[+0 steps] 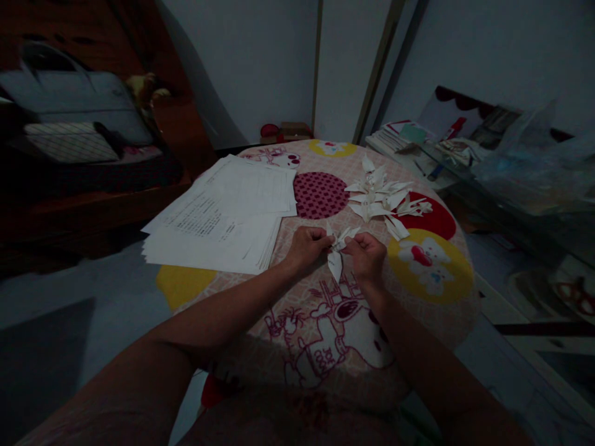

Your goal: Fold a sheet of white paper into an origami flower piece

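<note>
Between my two hands, just above the round table, is a white folded paper flower [335,265] with pointed petals. My left hand [308,246] pinches it from the left, thumb and forefinger closed on a petal. From the right, my right hand [369,254] grips another petal the same way. One long petal points down toward me. Beyond my right hand, several similar paper flowers [372,197] lie in a cluster on the tablecloth. Left of my hands, a thick stack of printed paper sheets [223,210] rests on the table.
A patterned cloth [320,195] with cartoon figures covers the round table. To the right, a glass-topped stand holds papers [389,135] and a clear plastic bag [520,167]. A wooden seat at left bears a light handbag [83,99] and a quilted purse [72,141].
</note>
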`<state>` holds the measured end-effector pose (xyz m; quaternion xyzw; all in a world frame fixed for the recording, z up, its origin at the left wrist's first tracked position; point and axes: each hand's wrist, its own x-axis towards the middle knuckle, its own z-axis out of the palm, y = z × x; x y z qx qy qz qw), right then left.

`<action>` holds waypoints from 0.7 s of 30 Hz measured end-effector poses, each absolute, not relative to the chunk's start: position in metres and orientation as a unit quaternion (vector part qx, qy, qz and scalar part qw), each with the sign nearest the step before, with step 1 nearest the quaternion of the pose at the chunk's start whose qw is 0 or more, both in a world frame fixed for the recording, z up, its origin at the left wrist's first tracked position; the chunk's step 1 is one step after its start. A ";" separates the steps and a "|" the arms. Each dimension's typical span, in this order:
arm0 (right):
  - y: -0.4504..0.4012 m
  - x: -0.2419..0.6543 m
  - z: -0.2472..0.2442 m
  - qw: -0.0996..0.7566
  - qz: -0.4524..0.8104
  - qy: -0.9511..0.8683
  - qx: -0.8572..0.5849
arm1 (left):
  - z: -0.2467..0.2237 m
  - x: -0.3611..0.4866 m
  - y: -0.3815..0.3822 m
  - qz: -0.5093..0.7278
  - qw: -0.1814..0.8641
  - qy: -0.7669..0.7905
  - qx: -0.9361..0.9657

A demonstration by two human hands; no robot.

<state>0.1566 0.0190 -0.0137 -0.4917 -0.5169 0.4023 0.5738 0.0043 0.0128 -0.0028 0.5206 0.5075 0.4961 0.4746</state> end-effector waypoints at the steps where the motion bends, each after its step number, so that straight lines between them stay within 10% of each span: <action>1: 0.019 0.156 -0.013 0.579 0.417 -0.503 -0.487 | -0.003 0.004 0.013 0.500 0.477 0.508 0.515; 21: 0.015 0.156 0.000 0.589 0.478 -0.446 -0.476 | 0.002 0.008 0.014 0.565 0.543 0.461 0.417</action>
